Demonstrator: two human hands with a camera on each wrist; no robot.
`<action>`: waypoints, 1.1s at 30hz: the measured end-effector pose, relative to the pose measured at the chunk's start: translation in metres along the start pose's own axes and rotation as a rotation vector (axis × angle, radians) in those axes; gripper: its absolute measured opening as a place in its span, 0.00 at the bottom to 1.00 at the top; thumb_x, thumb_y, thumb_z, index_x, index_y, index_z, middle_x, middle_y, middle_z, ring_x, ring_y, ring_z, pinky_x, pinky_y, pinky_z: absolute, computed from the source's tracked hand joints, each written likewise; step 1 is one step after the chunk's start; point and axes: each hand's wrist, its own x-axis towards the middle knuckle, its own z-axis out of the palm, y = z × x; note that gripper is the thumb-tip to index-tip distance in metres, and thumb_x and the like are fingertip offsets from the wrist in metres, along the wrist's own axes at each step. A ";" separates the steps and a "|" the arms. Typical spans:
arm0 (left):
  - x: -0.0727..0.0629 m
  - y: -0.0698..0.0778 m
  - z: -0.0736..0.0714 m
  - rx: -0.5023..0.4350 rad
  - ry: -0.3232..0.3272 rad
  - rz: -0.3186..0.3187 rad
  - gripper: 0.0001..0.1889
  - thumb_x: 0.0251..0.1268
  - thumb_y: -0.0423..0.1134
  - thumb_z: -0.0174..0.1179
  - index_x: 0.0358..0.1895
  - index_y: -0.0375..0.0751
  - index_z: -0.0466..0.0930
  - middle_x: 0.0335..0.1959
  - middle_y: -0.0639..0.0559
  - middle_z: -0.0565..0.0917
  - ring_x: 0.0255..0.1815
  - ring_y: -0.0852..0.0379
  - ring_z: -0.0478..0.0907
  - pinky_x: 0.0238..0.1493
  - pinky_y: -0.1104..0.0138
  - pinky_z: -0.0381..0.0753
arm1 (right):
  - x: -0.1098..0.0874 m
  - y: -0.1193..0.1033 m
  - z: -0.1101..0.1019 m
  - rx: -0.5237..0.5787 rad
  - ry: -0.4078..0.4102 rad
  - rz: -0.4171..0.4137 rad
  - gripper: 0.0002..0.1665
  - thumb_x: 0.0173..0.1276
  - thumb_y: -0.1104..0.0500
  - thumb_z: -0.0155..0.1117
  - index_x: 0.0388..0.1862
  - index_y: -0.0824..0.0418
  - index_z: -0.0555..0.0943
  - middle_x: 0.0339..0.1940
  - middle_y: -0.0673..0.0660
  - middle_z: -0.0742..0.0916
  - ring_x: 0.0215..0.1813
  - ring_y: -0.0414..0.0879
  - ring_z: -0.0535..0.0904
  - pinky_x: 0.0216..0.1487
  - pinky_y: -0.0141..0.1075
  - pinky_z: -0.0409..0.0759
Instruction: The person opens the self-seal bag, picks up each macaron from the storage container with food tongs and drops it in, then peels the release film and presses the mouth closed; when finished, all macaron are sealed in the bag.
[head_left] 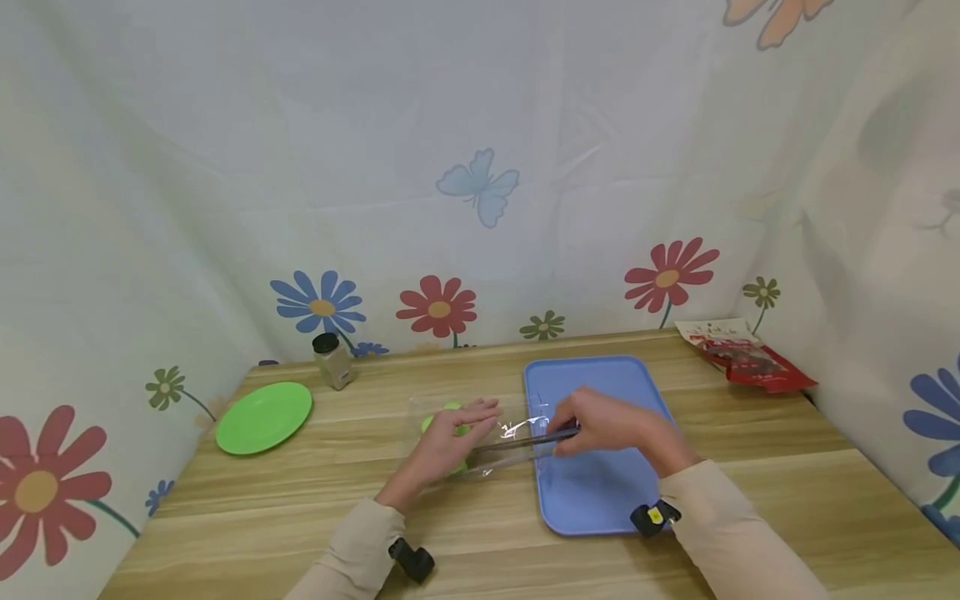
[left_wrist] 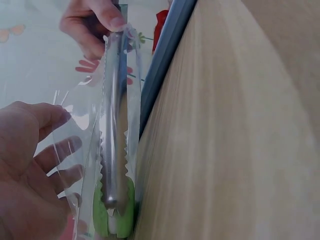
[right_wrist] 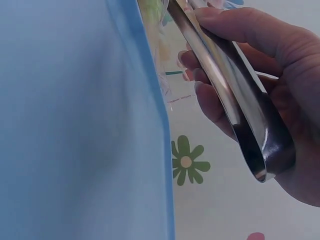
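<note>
My right hand [head_left: 600, 421] grips the bent end of metal tongs [right_wrist: 220, 70], fingers and thumb curled round both arms. The tongs point left, their far part inside or behind a clear plastic bag [head_left: 517, 429]; which one I cannot tell. Green pieces [left_wrist: 127, 205] lie at the tongs' far end, also seen through the plastic in the head view. My left hand [head_left: 450, 437] lies over the bag's left part with fingers nearly straight and spread. In the left wrist view its fingertips touch the plastic, and some of its fingers show through it.
Under my right hand, a blue tray [head_left: 592, 500] lies on the wooden table [head_left: 300, 500]. A green plate [head_left: 264, 418] is at the left, near a black-lidded shaker jar [head_left: 333, 362]. A red and white food packet [head_left: 746, 357] lies at the back right. Flower-printed cloth hangs behind.
</note>
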 end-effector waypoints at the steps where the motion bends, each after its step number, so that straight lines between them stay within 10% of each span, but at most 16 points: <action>1: 0.000 0.000 0.000 -0.001 -0.001 0.002 0.17 0.74 0.46 0.59 0.59 0.45 0.84 0.67 0.48 0.77 0.75 0.46 0.62 0.76 0.43 0.46 | 0.001 0.001 0.001 0.000 0.000 -0.008 0.11 0.60 0.59 0.76 0.41 0.62 0.90 0.28 0.41 0.83 0.29 0.33 0.75 0.30 0.29 0.78; 11: 0.002 0.002 -0.002 0.000 0.004 -0.003 0.16 0.75 0.43 0.58 0.59 0.44 0.84 0.68 0.48 0.76 0.75 0.47 0.62 0.75 0.49 0.56 | 0.001 0.001 0.001 -0.021 0.006 0.009 0.12 0.59 0.59 0.77 0.41 0.62 0.89 0.29 0.46 0.84 0.31 0.40 0.77 0.33 0.30 0.78; 19: 0.000 0.002 0.000 0.002 0.010 0.008 0.15 0.75 0.42 0.59 0.58 0.46 0.84 0.67 0.49 0.76 0.75 0.50 0.63 0.74 0.52 0.60 | -0.041 0.008 -0.027 -0.028 0.047 0.073 0.14 0.60 0.59 0.77 0.42 0.64 0.89 0.30 0.50 0.84 0.33 0.49 0.77 0.34 0.32 0.77; 25: -0.002 -0.001 0.003 0.012 0.008 0.003 0.15 0.75 0.42 0.59 0.59 0.47 0.84 0.68 0.46 0.75 0.75 0.44 0.63 0.73 0.51 0.61 | -0.090 0.015 -0.062 -0.006 0.091 0.216 0.18 0.60 0.52 0.77 0.45 0.60 0.89 0.34 0.47 0.84 0.34 0.45 0.77 0.33 0.33 0.80; 33: 0.000 0.001 0.005 0.062 0.030 0.023 0.15 0.75 0.45 0.58 0.59 0.47 0.84 0.67 0.48 0.76 0.75 0.51 0.63 0.73 0.54 0.61 | -0.135 0.043 -0.084 -0.047 0.353 0.488 0.23 0.61 0.54 0.76 0.50 0.68 0.86 0.33 0.52 0.86 0.30 0.46 0.76 0.25 0.33 0.76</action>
